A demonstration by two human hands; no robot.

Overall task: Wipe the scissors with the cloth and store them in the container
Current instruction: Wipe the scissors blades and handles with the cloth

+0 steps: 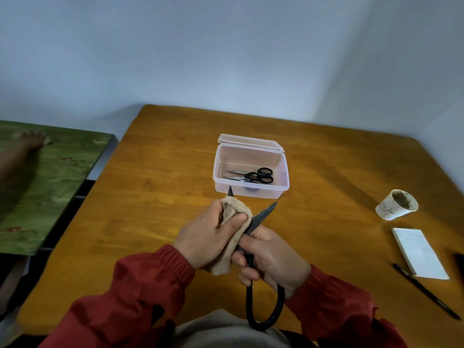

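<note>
Over the near middle of the table, my right hand (272, 259) grips large black scissors (265, 213) near their pivot, blades spread and pointing away from me. Their looped handle hangs below my hand toward my lap. My left hand (208, 234) is closed on a beige cloth (232, 237) wrapped around the left blade, whose tip pokes out above the cloth. Just beyond stands a clear plastic container (282, 185) with its hinged lid open backward. Inside it lie small black-handled scissors (253, 176).
A paper cup (395, 205) with brown residue stands at the right of the wooden table (155, 197). A white notepad (419, 252) and a black pen (426, 292) lie near the right edge. A green surface (50, 184) with another person's foot lies left.
</note>
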